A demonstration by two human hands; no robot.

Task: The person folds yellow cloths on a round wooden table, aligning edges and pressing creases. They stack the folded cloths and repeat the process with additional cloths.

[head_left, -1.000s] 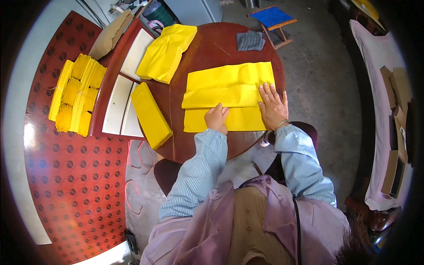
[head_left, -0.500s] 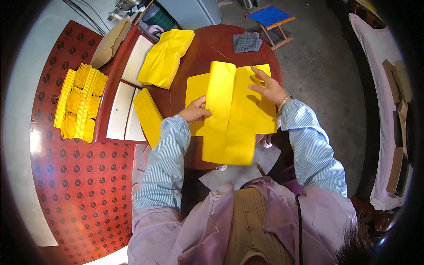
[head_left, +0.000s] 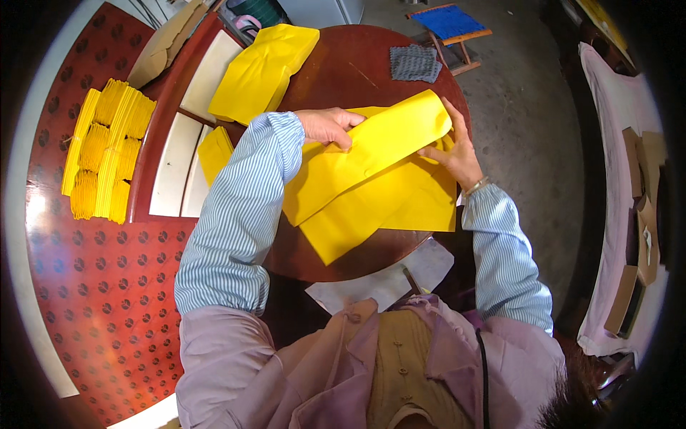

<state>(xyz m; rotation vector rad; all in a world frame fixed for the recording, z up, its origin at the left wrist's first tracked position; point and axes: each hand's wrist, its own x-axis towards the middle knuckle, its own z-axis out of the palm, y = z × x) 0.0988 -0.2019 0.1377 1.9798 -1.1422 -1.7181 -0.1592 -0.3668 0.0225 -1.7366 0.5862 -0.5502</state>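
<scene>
A large yellow sheet [head_left: 379,186] lies folded over itself on the round dark-red table [head_left: 336,75]. My left hand [head_left: 329,126] grips the folded flap at its upper left edge, fingers curled over it. My right hand [head_left: 451,152] pinches the flap's far right end, where it curls up off the lower layer. Both striped sleeves reach in from below, the left one crossing over the sheet's left part.
A second pile of yellow sheets [head_left: 261,68] lies at the table's far left, a grey cloth [head_left: 414,63] at the far edge. Folded yellow stacks [head_left: 103,157] sit on the red patterned surface at left. A blue stool [head_left: 450,25] stands beyond the table. White paper [head_left: 379,282] hangs at the near edge.
The sheet lay flat under both hands a second ago, then was lifted and turned upright. Now it is back down, folded across, with my hands spread to its two ends.
</scene>
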